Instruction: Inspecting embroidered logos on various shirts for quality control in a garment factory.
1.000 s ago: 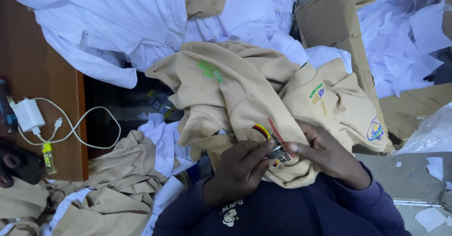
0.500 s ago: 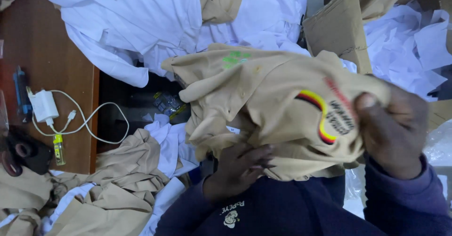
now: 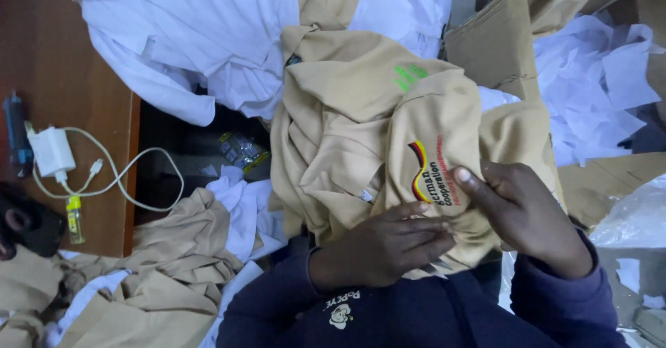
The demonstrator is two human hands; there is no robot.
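1. Tan shirt [image 3: 361, 133]: one in hand, bunched over the lap, striped emblem facing up.
2. Two hands on it: left hand [image 3: 378, 247] fingers flat, close together on the cloth; right hand [image 3: 531, 213] pinching the fabric beside the emblem, thumb on top.
3. One white charger [image 3: 52, 151] on the wooden table [image 3: 76, 84]; white shirts [image 3: 208, 36] heaped behind.
4. Since half a second ago: shirt lowered, right hand drawn inward.
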